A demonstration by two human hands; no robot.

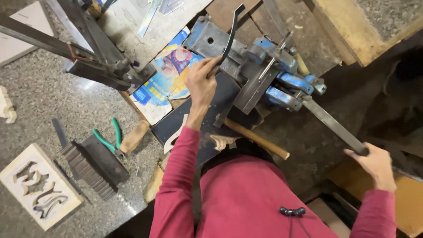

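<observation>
In the head view, the left hand (pixel 202 81) has its fingers (pixel 213 65) closed around a thin, dark, curved metal strip (pixel 232 33) rising just above them into the blue-painted steel bending machine (pixel 260 66) on the bench (pixel 39 92), while the right hand (pixel 376 165) closes its fingers on the end of the machine's long grey steel lever (pixel 332 125).

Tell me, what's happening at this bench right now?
A person in a red top works a blue bending machine on a cluttered bench. The left hand holds a curved dark metal strip fed into the machine, while the right hand grasps the end of its long lever handle. Green-handled pliers and a carved wooden template lie to the side.
</observation>
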